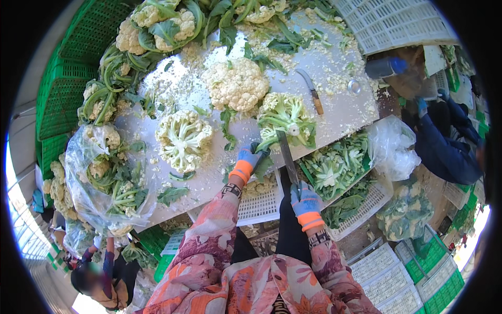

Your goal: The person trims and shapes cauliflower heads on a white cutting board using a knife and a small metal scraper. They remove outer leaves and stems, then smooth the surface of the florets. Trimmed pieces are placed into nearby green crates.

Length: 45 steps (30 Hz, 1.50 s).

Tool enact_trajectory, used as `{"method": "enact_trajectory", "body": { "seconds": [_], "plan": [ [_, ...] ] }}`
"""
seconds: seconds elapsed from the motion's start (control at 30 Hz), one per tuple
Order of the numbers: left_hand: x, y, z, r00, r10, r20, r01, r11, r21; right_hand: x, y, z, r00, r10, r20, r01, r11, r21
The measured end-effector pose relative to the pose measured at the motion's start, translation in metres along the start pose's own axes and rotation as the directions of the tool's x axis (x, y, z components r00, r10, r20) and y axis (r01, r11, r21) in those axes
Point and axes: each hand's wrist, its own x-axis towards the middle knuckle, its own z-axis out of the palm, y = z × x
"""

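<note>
My left hand [251, 159], in a blue and orange glove, grips a green cauliflower leaf [263, 167] at the table's near edge. The handle of a long-bladed knife [288, 155] is in my gloved right hand [306, 200]. Its blade tip reaches a cauliflower head [288, 117] lying with its cut stem [293, 129] up. Behind it, a whole cauliflower [237, 84] rests curd side up. To the left lies another head, its branching stalks upward [184, 140]. A curved sickle knife [310, 90] with a wooden handle lies farther back.
Untrimmed cauliflowers [157, 31] line the table's far left edge, near green crates [66, 106]. A plastic bag [106, 176] holds more. Trimmings fill a crate [333, 168] at right. Co-workers' sleeves show at right [443, 145] and lower left [109, 267].
</note>
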Motion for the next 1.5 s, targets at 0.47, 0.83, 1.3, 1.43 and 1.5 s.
{"method": "enact_trajectory", "body": {
  "seconds": [0.47, 0.83, 1.3, 1.43, 1.5],
  "plan": [
    [-0.033, 0.146, 0.067, 0.812, 0.371, 0.451, -0.565, 0.303, 0.768, -0.055, 0.044, -0.016, 0.935, 0.335, -0.112, -0.246, 0.844, 0.476],
    [-0.024, 0.052, 0.126, 0.806, 0.081, 0.586, -0.563, -0.200, 0.802, -0.061, 0.066, -0.040, 0.913, 0.373, -0.162, -0.276, 0.861, 0.428],
    [-0.045, 0.041, 0.005, 0.687, 0.159, 0.709, -0.670, -0.238, 0.703, 0.018, 0.009, -0.034, 0.961, -0.274, 0.035, 0.275, 0.936, -0.221],
    [-0.053, 0.077, -0.008, 0.679, -0.024, 0.734, -0.711, -0.269, 0.649, 0.020, -0.004, -0.013, 0.982, -0.161, 0.101, 0.175, 0.974, -0.147],
    [-0.054, 0.089, -0.024, 0.636, -0.007, 0.771, -0.761, -0.166, 0.627, 0.007, -0.014, -0.002, 0.989, -0.142, 0.039, 0.143, 0.989, -0.024]
  ]
}}
